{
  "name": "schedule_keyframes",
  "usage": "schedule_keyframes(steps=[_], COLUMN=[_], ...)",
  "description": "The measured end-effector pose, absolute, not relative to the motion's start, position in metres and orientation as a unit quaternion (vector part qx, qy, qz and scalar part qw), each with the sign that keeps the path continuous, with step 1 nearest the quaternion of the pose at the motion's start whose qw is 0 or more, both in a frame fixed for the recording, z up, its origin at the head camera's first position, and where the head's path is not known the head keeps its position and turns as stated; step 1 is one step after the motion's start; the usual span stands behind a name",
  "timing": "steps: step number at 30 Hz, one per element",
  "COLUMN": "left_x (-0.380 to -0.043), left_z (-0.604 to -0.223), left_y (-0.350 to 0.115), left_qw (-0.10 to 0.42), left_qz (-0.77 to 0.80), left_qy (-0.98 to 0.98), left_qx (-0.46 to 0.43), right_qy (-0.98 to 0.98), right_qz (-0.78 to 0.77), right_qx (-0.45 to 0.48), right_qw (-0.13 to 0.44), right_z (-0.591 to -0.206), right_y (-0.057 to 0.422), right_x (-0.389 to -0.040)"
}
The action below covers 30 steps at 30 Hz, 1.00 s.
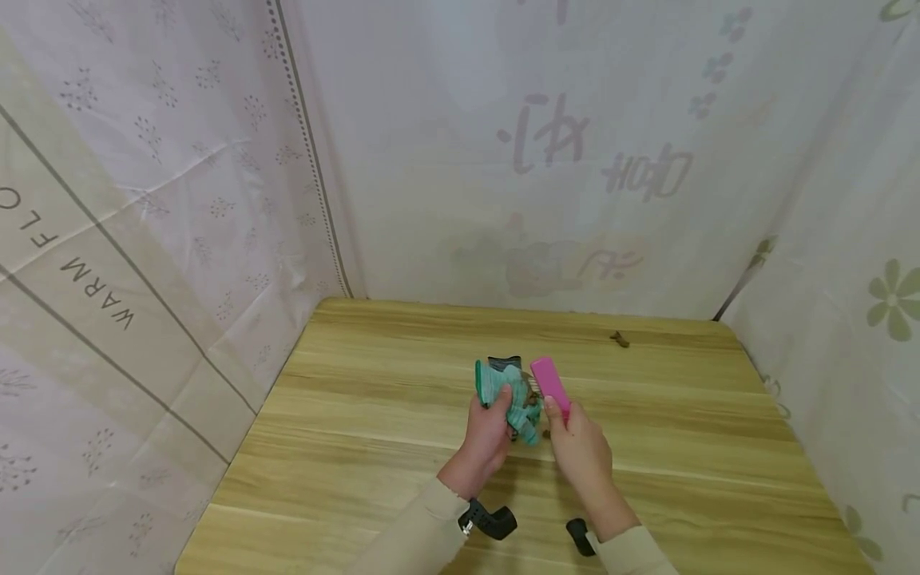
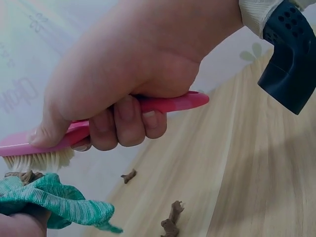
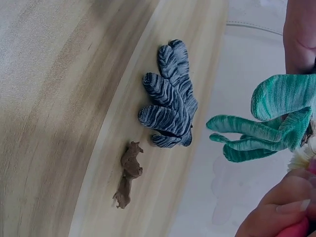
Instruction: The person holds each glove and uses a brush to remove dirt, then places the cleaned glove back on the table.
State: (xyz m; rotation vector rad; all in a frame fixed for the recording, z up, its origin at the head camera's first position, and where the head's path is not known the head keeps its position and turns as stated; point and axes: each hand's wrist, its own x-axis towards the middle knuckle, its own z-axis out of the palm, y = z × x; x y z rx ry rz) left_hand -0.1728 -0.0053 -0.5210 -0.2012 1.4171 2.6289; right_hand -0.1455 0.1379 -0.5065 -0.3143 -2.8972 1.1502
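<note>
My left hand grips a green-and-white striped knit glove, thumb lying on top of it. A brown clay-like lump sits on the glove, partly hidden under the bristles. My right hand holds a pink brush by its handle, fingers curled round it and thumb along its back. In the left wrist view the pale bristles face down, right at the lump. Several green glove fingers hang loose in the right wrist view.
A dark grey striped glove lies on the wooden table behind the green one. Brown lumps rest on the wood: one near the gloves, a smaller one towards the back right. Patterned cloth hangs round the table.
</note>
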Motion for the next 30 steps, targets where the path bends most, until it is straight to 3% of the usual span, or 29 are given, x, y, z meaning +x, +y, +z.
schedule_keyframes(steps=[16,30], left_x=[-0.172,-0.178], left_z=[-0.52,-0.52], left_y=[-0.004,-0.016], left_qw=[0.071,0.077], left_qz=[0.86,0.843], left_qy=[0.498,0.528], left_qx=[-0.09,-0.06], right_qy=[-0.925,-0.947], right_qz=[0.378,0.319], right_qx=[-0.036,-0.041], right_qw=[0.033,0.029], right_z=[-0.506,-0.51], right_y=[0.11,0.128], right_x=[-0.133,-0.142])
